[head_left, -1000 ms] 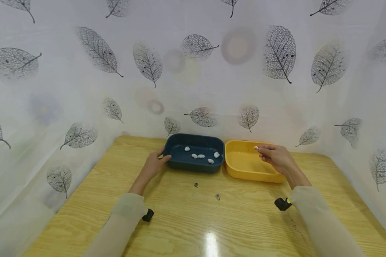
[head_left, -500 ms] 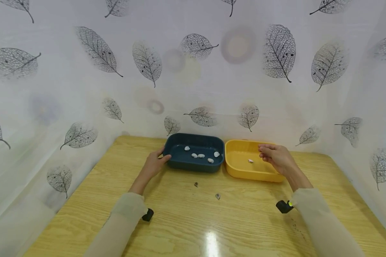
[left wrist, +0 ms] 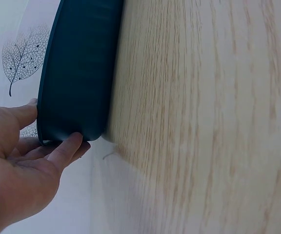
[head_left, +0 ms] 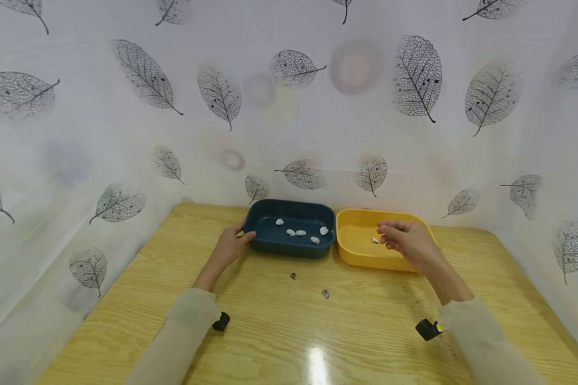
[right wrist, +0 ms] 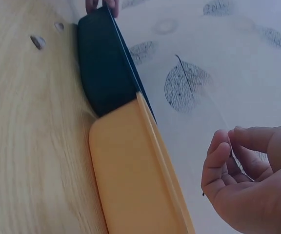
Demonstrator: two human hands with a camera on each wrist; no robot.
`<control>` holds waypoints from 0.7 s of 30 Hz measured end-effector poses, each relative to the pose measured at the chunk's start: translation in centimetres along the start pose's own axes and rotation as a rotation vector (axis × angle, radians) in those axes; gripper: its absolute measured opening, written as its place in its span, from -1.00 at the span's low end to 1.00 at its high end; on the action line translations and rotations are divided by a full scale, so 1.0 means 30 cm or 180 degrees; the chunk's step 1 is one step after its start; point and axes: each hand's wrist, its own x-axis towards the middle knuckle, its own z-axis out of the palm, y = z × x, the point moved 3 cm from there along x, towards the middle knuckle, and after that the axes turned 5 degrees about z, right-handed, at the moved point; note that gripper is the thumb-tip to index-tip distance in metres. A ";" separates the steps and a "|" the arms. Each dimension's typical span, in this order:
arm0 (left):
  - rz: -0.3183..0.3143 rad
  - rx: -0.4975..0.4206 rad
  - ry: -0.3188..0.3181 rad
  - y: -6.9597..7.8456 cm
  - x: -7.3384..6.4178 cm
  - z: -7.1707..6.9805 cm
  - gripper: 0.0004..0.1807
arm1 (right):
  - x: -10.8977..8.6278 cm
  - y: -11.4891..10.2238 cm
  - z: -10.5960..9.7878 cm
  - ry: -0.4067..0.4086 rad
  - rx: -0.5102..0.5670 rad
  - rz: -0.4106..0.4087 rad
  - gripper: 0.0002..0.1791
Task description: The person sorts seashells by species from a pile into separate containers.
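My left hand (head_left: 228, 246) grips the left end of a dark blue tray (head_left: 289, 249), its thumb at the rim and its fingers against the outer wall in the left wrist view. Several small white shells (head_left: 324, 231) lie scattered inside this tray. Over the yellow tray (head_left: 371, 262) to its right, my right hand (head_left: 411, 243) hovers with its fingers loosely bent and the thumb close to the fingertips. Nothing shows between them in the right wrist view. A single small white shell (head_left: 374, 240) lies on the yellow tray's floor, just left of that hand.
Two small greyish shells, a left one (head_left: 293, 276) and a right one (head_left: 325, 293), lie on the wooden table (head_left: 270, 331) in front of the trays. A leaf-patterned curtain (head_left: 318, 123) hangs close behind both trays, which stand side by side.
My right hand has let go of a small white shell, which now lies in the yellow tray. That hand has since shifted slightly left and down. My left hand stays on the blue tray.
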 end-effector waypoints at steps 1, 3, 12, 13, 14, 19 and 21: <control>-0.0002 0.0007 0.0002 0.000 0.001 0.000 -0.30 | -0.006 0.000 0.013 -0.0026 -0.0006 -0.0015 -0.85; -0.0007 -0.0002 0.0008 -0.001 0.002 0.000 -0.29 | -0.019 0.003 0.039 -0.0062 -0.0054 -0.0033 -0.84; -0.0047 -0.0009 0.0049 -0.003 0.007 0.001 -0.29 | -0.088 0.025 0.147 -0.0359 -0.0659 -0.0057 -0.69; -0.0054 -0.0015 0.0052 -0.002 0.007 0.001 -0.29 | -0.093 0.032 0.156 -0.0396 -0.0658 -0.0056 -0.70; -0.0062 -0.0025 0.0053 -0.001 0.007 0.001 -0.29 | -0.097 0.038 0.164 -0.0441 -0.0654 -0.0064 -0.71; -0.0051 -0.0046 0.0025 0.002 0.002 0.002 -0.29 | -0.110 0.069 0.197 -0.0592 -0.0638 -0.0050 -0.76; -0.0038 -0.0069 -0.0001 0.001 0.000 0.002 -0.28 | -0.111 0.077 0.208 -0.0625 -0.0672 -0.0046 -0.75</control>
